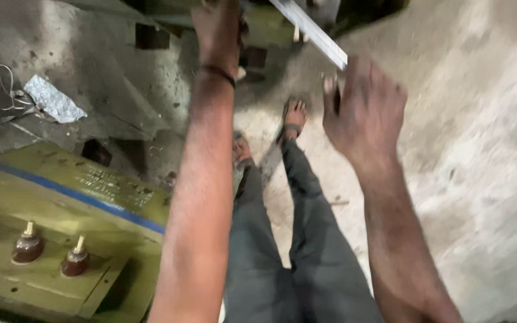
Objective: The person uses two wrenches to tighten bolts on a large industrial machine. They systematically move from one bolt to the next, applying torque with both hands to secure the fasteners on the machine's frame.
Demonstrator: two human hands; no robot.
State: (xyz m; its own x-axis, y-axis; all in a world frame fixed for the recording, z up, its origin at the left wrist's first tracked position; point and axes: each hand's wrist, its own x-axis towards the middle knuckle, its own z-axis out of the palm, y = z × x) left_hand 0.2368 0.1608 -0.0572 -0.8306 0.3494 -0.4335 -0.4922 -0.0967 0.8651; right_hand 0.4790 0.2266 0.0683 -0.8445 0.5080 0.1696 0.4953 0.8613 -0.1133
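Down through the head camera I see both my arms stretched forward over my own legs (pixel 282 239) in grey trousers, feet in sandals on a dusty concrete floor (pixel 480 149).

My left hand (pixel 218 27) is at the top centre of the frame, arm running up from the bottom edge, a dark band on the wrist. It reaches up against a greenish machine part (pixel 270 27) at the top edge; the fingers are cut off by the frame and blurred, so I cannot tell whether they are closed on anything.

My right hand (pixel 363 110) sits right of centre in the upper half, back of the hand toward me, fingers curled loosely and slightly apart. Its fingertips are just below the near end of a flat metal strip (pixel 309 30), which slants from the top centre down to the right. Motion blur hides whether they touch the strip; I cannot say it is gripped.

At lower left stands an olive-green box (pixel 91 197) with a blue stripe along its edge and an embossed plate on top. Three brown ribbed insulators (pixel 28 246) with pale studs stand in a row on its lid. The box is closed, so its contents are hidden.

At upper left a crumpled piece of foil (pixel 54 100) lies beside a loop of wire (pixel 8 90) on a grimy grey surface.
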